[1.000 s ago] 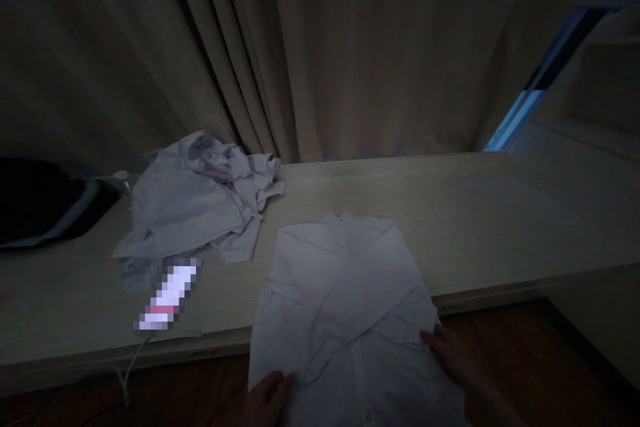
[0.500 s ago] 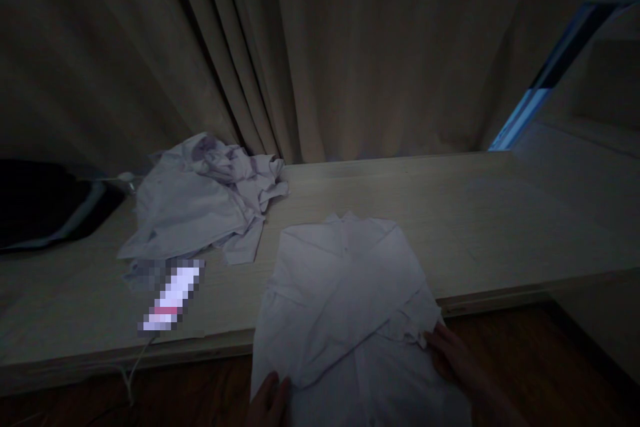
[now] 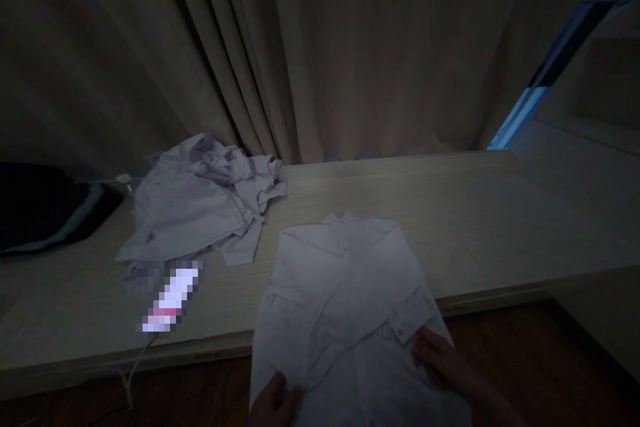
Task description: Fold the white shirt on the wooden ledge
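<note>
A white button-up shirt (image 3: 345,280) lies front up, its collar end on the table and its lower part reaching over the near edge towards me. One sleeve is folded across the front, with its buttoned cuff (image 3: 407,325) at the right side. My right hand (image 3: 443,363) is at this cuff, fingers curled together against the fabric. At the lower left of the shirt is my left hand (image 3: 275,403), its thumb and fingers bent in on the cloth. Dim light hides the exact fingertip contact.
A crumpled heap of white shirts (image 3: 195,200) lies at the back left. In front of it rests a blurred, lit phone (image 3: 173,297) with a cable (image 3: 131,373). A dark item (image 3: 45,207) sits far left. Brown curtains (image 3: 350,60) hang behind the pale table (image 3: 500,227).
The cuff has gone from crumpled to flatter, showing its button. My right hand has shifted slightly left and down; my left hand has moved slightly right.
</note>
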Demonstrator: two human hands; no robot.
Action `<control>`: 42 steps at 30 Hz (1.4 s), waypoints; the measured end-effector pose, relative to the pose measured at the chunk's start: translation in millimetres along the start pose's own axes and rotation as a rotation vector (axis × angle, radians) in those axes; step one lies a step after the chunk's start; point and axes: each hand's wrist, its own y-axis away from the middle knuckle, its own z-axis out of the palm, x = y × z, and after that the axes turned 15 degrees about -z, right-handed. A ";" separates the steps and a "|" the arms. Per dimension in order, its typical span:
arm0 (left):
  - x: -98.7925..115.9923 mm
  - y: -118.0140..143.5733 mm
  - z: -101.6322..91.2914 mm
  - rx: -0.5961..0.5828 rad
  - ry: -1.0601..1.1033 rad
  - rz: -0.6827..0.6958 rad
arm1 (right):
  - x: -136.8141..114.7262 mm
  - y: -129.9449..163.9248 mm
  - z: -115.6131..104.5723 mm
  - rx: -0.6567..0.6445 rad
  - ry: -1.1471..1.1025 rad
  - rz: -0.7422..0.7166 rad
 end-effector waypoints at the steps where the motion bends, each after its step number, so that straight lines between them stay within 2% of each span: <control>1: -0.1 -1.0 0.4 -0.003 -0.045 0.018 | -2.5 -0.2 1.9 -0.017 0.016 0.001; 4: 4.3 1.6 -0.9 0.017 -0.102 0.058 | -8.1 -1.8 6.2 -0.002 0.045 0.001; 7: 10.8 7.9 -5.9 0.009 -0.049 0.061 | -8.3 -3.9 8.6 0.097 0.009 0.007; 11: 14.5 10.8 -13.5 0.031 0.027 -0.014 | -5.1 -6.1 10.4 0.218 0.003 0.079; 15: 13.0 9.3 -14.4 0.033 0.090 -0.062 | -3.2 -6.6 8.5 0.259 0.030 0.019; 18: 11.9 11.6 -11.3 -0.024 0.140 -0.084 | -4.0 -4.5 4.3 0.229 0.077 0.062; 23: 11.3 15.9 -2.4 -0.185 0.229 -0.137 | -12.7 0.9 -3.4 0.090 0.094 0.100; 27: 6.9 11.4 3.6 -0.254 0.254 -0.091 | -14.4 0.9 -6.4 0.093 0.151 0.102; 32: 3.0 6.4 4.8 -0.206 0.183 -0.001 | 0.1 -0.8 -8.9 0.100 0.168 0.083; 37: 8.2 9.8 4.2 -0.188 0.227 0.005 | 13.3 -1.5 -11.9 0.096 0.113 0.022; 42: 17.9 18.6 4.4 -0.147 0.274 -0.005 | 12.6 -3.1 -8.9 0.131 0.092 0.024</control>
